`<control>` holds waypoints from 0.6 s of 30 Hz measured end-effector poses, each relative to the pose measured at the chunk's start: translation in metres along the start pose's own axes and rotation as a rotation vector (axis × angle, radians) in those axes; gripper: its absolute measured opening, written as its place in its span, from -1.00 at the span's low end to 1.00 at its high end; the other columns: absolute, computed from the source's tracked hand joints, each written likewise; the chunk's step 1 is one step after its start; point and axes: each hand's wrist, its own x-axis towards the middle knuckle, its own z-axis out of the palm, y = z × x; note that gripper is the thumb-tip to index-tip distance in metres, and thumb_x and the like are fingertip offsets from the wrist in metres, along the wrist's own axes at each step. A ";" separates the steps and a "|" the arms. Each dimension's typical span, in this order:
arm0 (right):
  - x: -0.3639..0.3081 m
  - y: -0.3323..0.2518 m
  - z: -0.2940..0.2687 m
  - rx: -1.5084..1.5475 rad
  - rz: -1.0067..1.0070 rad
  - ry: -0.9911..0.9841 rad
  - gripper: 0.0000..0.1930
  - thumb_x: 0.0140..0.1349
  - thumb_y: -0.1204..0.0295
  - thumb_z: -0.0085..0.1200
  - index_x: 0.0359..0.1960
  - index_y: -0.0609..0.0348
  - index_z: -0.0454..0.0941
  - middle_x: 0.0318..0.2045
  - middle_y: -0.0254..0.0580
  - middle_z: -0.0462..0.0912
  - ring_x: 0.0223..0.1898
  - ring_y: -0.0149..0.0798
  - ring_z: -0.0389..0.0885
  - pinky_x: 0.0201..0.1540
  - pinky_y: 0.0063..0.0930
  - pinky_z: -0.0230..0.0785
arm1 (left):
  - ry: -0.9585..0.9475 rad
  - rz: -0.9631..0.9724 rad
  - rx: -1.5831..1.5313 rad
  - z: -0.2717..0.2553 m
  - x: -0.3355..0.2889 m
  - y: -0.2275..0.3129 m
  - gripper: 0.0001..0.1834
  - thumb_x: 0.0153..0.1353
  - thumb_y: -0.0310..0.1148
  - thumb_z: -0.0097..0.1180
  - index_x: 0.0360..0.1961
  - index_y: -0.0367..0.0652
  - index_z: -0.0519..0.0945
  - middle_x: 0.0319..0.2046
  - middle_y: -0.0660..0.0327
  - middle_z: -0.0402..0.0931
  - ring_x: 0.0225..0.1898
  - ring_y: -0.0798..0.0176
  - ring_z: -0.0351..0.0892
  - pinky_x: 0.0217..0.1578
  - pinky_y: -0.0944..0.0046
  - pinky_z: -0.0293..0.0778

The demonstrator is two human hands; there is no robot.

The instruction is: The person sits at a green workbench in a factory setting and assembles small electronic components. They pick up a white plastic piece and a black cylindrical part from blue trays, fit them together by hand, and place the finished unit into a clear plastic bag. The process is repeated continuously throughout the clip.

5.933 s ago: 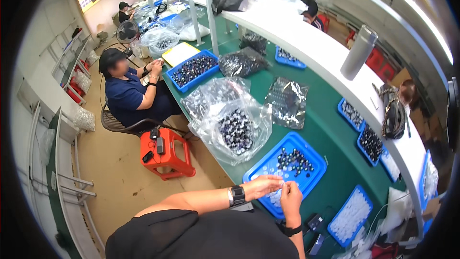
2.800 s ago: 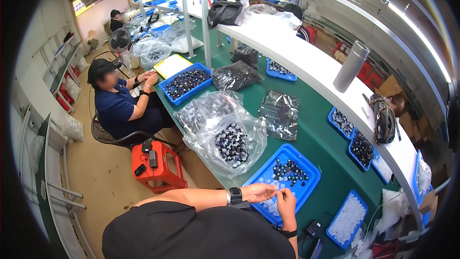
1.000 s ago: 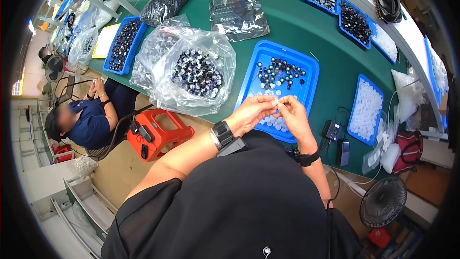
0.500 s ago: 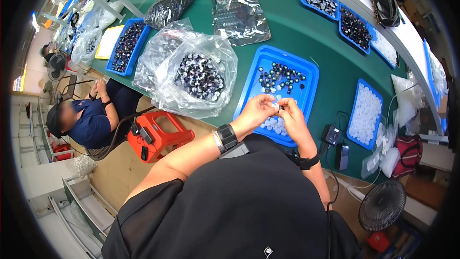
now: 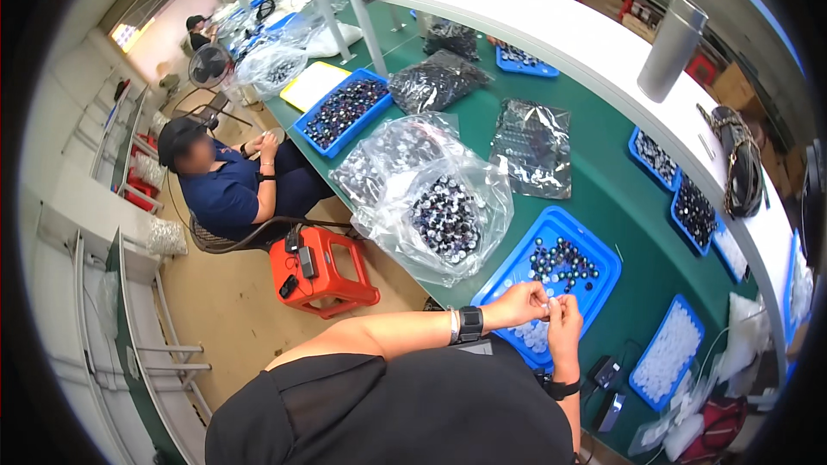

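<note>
Above a blue tray (image 5: 610, 269), my left hand (image 5: 517, 304) and my right hand (image 5: 565, 324) meet with their fingertips pinched together. A small whitish plastic piece shows at the left fingertips. The right fingertips press close beside it, and what they pinch is too small and covered to make out. In the far part of the tray lie loose dark, shiny round pieces (image 5: 564, 260). White translucent pieces (image 5: 532, 337) fill its near part, partly hidden beneath my hands.
Left of the tray is an open clear bag (image 5: 448, 220) of dark-and-white pieces. A flat dark bag (image 5: 532, 151) lies beyond. Trays of white pieces (image 5: 667, 351) and dark pieces (image 5: 694, 213) stand right. A red stool (image 5: 323, 271) and a seated person (image 5: 226, 181) are at left.
My view has swung up and left, so the scene sits lower and farther right. Both hands stay pinched together over the tray.
</note>
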 end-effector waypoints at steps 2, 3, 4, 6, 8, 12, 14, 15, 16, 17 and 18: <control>0.000 -0.004 -0.001 0.023 0.022 0.051 -0.88 0.31 0.48 -0.04 -0.37 0.26 0.38 -0.51 -0.31 0.52 -0.48 -0.51 0.47 -0.43 -0.57 0.41 | 0.008 -0.019 0.039 0.002 0.000 0.001 -0.81 0.14 -0.44 0.22 -0.32 -0.26 0.45 -0.39 0.22 0.54 -0.33 0.41 0.55 -0.36 0.44 0.46; -0.003 -0.003 -0.004 0.033 0.044 0.087 -0.88 0.31 0.47 -0.04 -0.36 0.26 0.39 -0.50 -0.31 0.52 -0.47 -0.51 0.48 -0.42 -0.57 0.41 | 0.022 -0.035 0.066 0.002 -0.002 0.004 -0.81 0.14 -0.43 0.22 -0.32 -0.25 0.46 -0.38 0.23 0.54 -0.33 0.42 0.55 -0.35 0.43 0.46; 0.004 0.003 -0.002 0.073 -0.036 0.101 -0.89 0.32 0.46 -0.03 -0.33 0.25 0.41 -0.46 -0.31 0.54 -0.39 -0.51 0.49 -0.35 -0.57 0.41 | 0.031 -0.053 0.094 0.000 -0.002 0.008 -0.81 0.15 -0.42 0.22 -0.32 -0.24 0.46 -0.37 0.23 0.54 -0.32 0.42 0.54 -0.35 0.43 0.46; 0.008 0.005 -0.003 0.285 0.066 0.096 -0.86 0.35 0.40 -0.08 -0.24 0.22 0.44 -0.34 -0.26 0.57 -0.27 -0.44 0.53 -0.26 -0.55 0.44 | 0.020 0.084 -0.217 0.000 0.008 -0.008 -0.87 0.21 -0.43 0.16 -0.31 -0.20 0.46 -0.29 0.23 0.55 -0.22 0.37 0.56 -0.19 0.34 0.49; 0.011 -0.008 -0.005 0.476 0.128 0.025 -0.78 0.38 0.32 -0.14 -0.14 0.22 0.43 -0.21 -0.16 0.54 -0.13 -0.30 0.55 -0.14 -0.38 0.50 | 0.096 0.058 -0.084 -0.005 0.006 0.001 -0.85 0.20 -0.41 0.17 -0.29 -0.22 0.48 -0.33 0.23 0.56 -0.26 0.39 0.57 -0.25 0.39 0.50; 0.007 -0.015 -0.010 0.560 0.148 -0.057 -0.83 0.29 0.46 0.01 -0.14 0.25 0.42 -0.21 -0.14 0.54 -0.16 -0.33 0.55 -0.12 -0.41 0.49 | 0.157 0.079 0.067 0.001 -0.003 0.024 -0.78 0.14 -0.42 0.22 -0.26 -0.30 0.50 -0.45 0.26 0.53 -0.42 0.51 0.48 -0.38 0.47 0.44; 0.007 -0.016 -0.008 0.545 0.130 -0.064 -0.84 0.25 0.50 0.05 -0.17 0.27 0.43 -0.22 -0.14 0.54 -0.19 -0.37 0.55 -0.15 -0.46 0.49 | 0.152 0.101 0.144 0.002 -0.005 0.030 -0.79 0.13 -0.44 0.22 -0.26 -0.31 0.49 -0.45 0.27 0.51 -0.42 0.51 0.47 -0.38 0.48 0.45; 0.006 -0.015 -0.008 0.543 0.131 -0.053 -0.85 0.23 0.52 0.06 -0.20 0.28 0.44 -0.21 -0.15 0.54 -0.20 -0.38 0.55 -0.16 -0.49 0.49 | 0.148 0.108 0.187 0.004 -0.005 0.033 -0.79 0.13 -0.45 0.21 -0.26 -0.31 0.49 -0.44 0.27 0.50 -0.43 0.51 0.46 -0.38 0.48 0.45; 0.006 -0.014 -0.008 0.540 0.131 -0.047 -0.87 0.22 0.53 0.07 -0.22 0.29 0.45 -0.21 -0.15 0.54 -0.21 -0.40 0.55 -0.17 -0.51 0.48 | 0.147 0.116 0.228 0.006 -0.005 0.035 -0.79 0.13 -0.46 0.21 -0.25 -0.31 0.48 -0.44 0.28 0.49 -0.43 0.51 0.45 -0.38 0.48 0.45; 0.007 -0.011 -0.009 0.525 0.136 -0.029 -0.88 0.21 0.53 0.08 -0.25 0.28 0.46 -0.23 -0.17 0.54 -0.23 -0.41 0.55 -0.20 -0.53 0.47 | 0.133 0.119 0.253 0.007 -0.006 0.036 -0.78 0.13 -0.46 0.21 -0.24 -0.31 0.48 -0.44 0.28 0.49 -0.43 0.51 0.45 -0.37 0.48 0.45; 0.008 -0.007 -0.010 0.509 0.141 -0.011 -0.90 0.21 0.53 0.09 -0.28 0.27 0.48 -0.25 -0.19 0.55 -0.26 -0.43 0.54 -0.22 -0.55 0.46 | 0.120 0.123 0.277 0.009 -0.006 0.036 -0.78 0.13 -0.46 0.21 -0.23 -0.31 0.48 -0.44 0.29 0.48 -0.42 0.51 0.44 -0.36 0.48 0.45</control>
